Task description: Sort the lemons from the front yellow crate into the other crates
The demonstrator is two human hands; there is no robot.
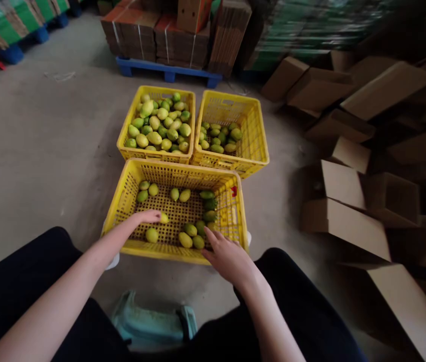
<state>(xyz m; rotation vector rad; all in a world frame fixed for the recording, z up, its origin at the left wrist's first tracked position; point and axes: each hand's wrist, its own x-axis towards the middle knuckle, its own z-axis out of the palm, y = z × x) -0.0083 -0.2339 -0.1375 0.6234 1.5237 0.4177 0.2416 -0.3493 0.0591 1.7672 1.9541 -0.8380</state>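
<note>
In the near yellow crate (175, 254), my left hand (148, 216) reaches down with its fingers closed on a yellow lemon (164, 218). Another lemon (152, 235) lies alone just below that hand. My right hand (230, 256) is over the crate's near right part, its fingers stretched out and apart. Beside its fingertips lies a group of yellow-green lemons (185, 240), and darker green ones (209, 204) line the right wall. A small cluster (153, 189) sits at the back left, and a pair (184, 195) at the back middle.
Behind stand two more yellow crates: the left crate (122, 138) is full of lemons, the right crate (254, 130) partly filled. Open cardboard boxes (359, 226) are heaped on the right. A blue pallet (141, 68) bears bundled cardboard. A teal stool (152, 322) is between my legs.
</note>
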